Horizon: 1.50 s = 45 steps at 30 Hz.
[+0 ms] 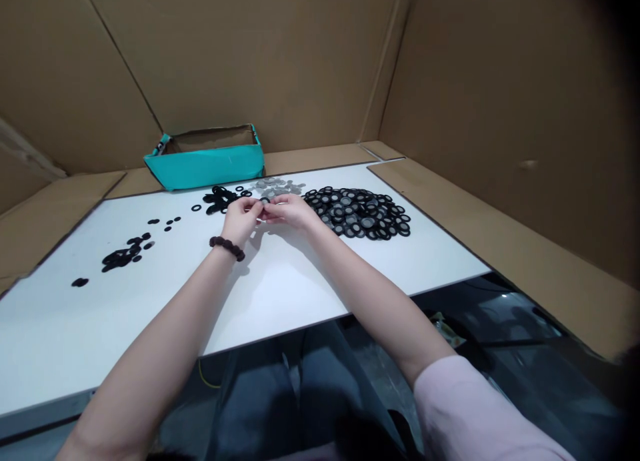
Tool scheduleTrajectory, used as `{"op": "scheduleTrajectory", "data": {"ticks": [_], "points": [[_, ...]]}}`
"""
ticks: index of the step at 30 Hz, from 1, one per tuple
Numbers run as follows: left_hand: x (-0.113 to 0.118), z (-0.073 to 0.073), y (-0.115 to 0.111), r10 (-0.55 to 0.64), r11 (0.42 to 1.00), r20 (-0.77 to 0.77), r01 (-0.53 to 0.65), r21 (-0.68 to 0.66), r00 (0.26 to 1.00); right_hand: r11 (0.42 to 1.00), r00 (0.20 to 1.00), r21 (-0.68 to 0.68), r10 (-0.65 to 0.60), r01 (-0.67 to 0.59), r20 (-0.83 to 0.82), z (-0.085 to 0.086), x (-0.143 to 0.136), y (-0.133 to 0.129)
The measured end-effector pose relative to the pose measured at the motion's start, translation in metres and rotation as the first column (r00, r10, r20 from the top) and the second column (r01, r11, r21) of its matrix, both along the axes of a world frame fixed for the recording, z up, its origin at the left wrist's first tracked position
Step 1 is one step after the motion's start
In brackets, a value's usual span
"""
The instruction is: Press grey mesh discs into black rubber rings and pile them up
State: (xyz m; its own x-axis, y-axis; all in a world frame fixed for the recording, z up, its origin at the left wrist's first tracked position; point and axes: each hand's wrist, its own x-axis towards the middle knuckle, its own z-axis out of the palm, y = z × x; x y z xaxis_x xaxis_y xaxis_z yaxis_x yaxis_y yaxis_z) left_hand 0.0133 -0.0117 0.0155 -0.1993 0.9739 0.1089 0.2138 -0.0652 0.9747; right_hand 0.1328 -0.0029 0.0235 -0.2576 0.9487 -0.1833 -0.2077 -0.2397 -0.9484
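My left hand (242,219) and my right hand (290,211) meet above the white board, fingertips pinched together. Between them is a small black ring with a grey centre (265,200), gripped from both sides. To the right of my right hand spreads a large pile of black rings with grey centres (357,213). Behind my fingers lie loose grey discs (277,186). A heap of black rings (219,198) sits just beyond my left hand, partly hidden by it.
Small black discs (120,257) lie scattered on the left of the white board (280,281). A turquoise box (210,166) stands at the back. Cardboard walls (280,61) enclose the back and sides. The board's front edge is close to my lap.
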Motion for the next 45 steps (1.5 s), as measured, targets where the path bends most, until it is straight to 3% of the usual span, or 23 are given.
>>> {"op": "scheduleTrajectory", "data": {"ticks": [3,8,11,16,20,24,30,35,39,45], "points": [[0.001,0.003,-0.001,-0.026,0.998,-0.002,0.025,-0.052,1.000,0.999,0.998,-0.003,0.043,-0.043,0.055,0.002,0.001,-0.001],[0.004,0.005,-0.004,-0.062,0.996,0.030,0.064,-0.056,0.998,0.999,1.000,-0.027,0.024,-0.025,-0.003,0.005,0.001,-0.002],[0.004,0.004,-0.004,-0.043,0.997,-0.023,0.042,-0.057,0.999,0.998,0.995,0.003,0.059,-0.059,0.081,0.007,0.004,-0.001],[0.005,0.004,-0.006,-0.057,0.995,-0.150,0.044,-0.088,0.987,0.995,0.978,0.104,-0.031,0.010,0.204,0.002,0.006,0.005],[0.012,0.001,-0.008,-0.061,0.991,-0.025,0.058,-0.119,0.998,0.995,0.984,0.079,0.041,-0.055,0.175,-0.005,0.000,0.006],[0.017,-0.003,-0.008,-0.056,0.986,0.066,0.065,-0.154,0.996,0.990,0.980,0.140,-0.027,-0.001,0.196,-0.010,-0.007,0.007],[0.015,-0.001,-0.005,0.015,0.991,-0.038,-0.020,-0.131,0.999,0.924,0.910,0.367,-0.241,0.109,0.337,-0.015,-0.010,0.011],[0.010,-0.004,-0.003,-0.026,0.996,-0.013,0.024,-0.081,1.000,0.923,0.945,0.379,-0.184,0.072,0.269,-0.014,-0.007,0.005],[0.008,-0.007,-0.001,-0.040,0.999,-0.066,0.038,-0.039,0.997,0.881,0.969,0.466,-0.183,0.087,0.166,-0.016,-0.008,0.001],[0.002,0.000,0.000,-0.116,0.993,-0.143,0.112,-0.036,0.983,0.831,0.954,0.555,-0.193,0.034,0.230,-0.016,-0.004,0.006]]}}
